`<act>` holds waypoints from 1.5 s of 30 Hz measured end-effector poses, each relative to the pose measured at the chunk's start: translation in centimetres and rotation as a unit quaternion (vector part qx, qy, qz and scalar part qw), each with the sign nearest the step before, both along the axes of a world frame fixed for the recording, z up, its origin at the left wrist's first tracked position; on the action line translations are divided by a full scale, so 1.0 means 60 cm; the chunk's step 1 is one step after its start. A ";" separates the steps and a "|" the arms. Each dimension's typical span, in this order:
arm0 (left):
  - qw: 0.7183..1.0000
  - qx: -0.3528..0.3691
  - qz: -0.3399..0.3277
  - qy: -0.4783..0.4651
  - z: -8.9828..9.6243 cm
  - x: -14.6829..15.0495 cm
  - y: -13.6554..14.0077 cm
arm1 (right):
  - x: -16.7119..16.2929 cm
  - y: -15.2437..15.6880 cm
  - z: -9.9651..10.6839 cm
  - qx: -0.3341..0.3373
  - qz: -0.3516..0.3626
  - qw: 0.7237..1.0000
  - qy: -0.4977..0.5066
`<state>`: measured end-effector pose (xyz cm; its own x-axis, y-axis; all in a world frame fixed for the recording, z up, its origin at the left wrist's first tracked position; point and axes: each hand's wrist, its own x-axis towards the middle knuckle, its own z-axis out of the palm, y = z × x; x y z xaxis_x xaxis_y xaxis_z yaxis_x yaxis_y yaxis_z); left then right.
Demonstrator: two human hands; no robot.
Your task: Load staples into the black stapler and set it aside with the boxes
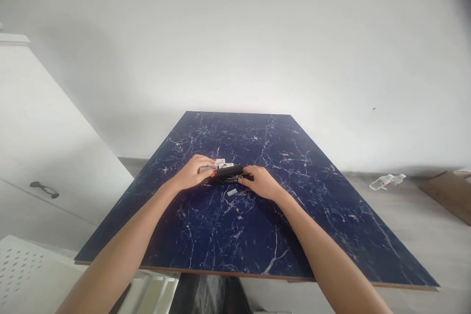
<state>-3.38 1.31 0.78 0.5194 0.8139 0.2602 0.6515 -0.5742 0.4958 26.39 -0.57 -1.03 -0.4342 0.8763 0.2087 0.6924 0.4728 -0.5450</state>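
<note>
A small black case [230, 170], perhaps a pouch, lies on the dark blue marble-patterned table, with thin metallic items showing along its near side. My left hand [195, 171] is closed around its left end, where an orange bit shows by the fingertips. At the right end, my right hand [259, 180] pinches the case between thumb and fingers. White printed pieces [221, 162], like cards or small packets, stick out just behind the case. A small pale rectangular block [232, 192] lies on the table in front of it. My fingers hide both ends of the case.
The blue table [228, 235] reaches back to a white wall. At the left stands a white cabinet [44, 147] with a dark handle. On the floor to the right are clear plastic bottles [384, 181] and a cardboard box [447, 194]. A white perforated seat [22, 270] is at lower left.
</note>
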 end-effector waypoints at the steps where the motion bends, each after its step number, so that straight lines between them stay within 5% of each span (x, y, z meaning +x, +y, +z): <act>1: 1.000 -0.006 -0.002 0.008 0.005 -0.006 0.001 | 0.000 0.000 0.001 -0.002 0.001 1.000 0.001; 9: 0.987 -0.155 0.041 -0.004 0.019 -0.015 0.000 | -0.002 -0.002 0.000 -0.008 -0.002 1.000 -0.008; 21: 0.982 -0.182 0.042 0.005 0.028 -0.011 -0.003 | 0.094 0.000 0.048 -0.047 -0.027 0.996 -0.066; 24: 0.981 -0.189 0.045 0.012 0.028 -0.010 -0.003 | 0.069 -0.022 0.062 -0.010 -0.042 0.998 -0.053; 30: 0.983 -0.178 0.035 0.011 0.025 -0.012 -0.004 | -0.029 -0.061 0.042 -0.025 0.085 0.993 -0.075; 34: 0.989 -0.147 0.013 0.029 0.017 -0.005 -0.008 | -0.034 -0.062 0.036 -0.031 0.104 0.991 -0.083; 39: 0.998 -0.017 0.000 0.062 0.004 0.019 -0.016 | 0.022 -0.046 0.070 -0.010 0.011 0.999 0.032; 45: 0.997 -0.026 0.005 0.069 -0.010 0.024 -0.016 | 0.067 -0.015 0.062 -0.094 -0.093 0.978 0.164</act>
<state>-1.94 0.35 0.18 0.5396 0.8294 0.1444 0.7209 -0.5439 0.4295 30.40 -1.49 2.68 -0.1995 0.9700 0.1386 0.5301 0.2258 -0.8173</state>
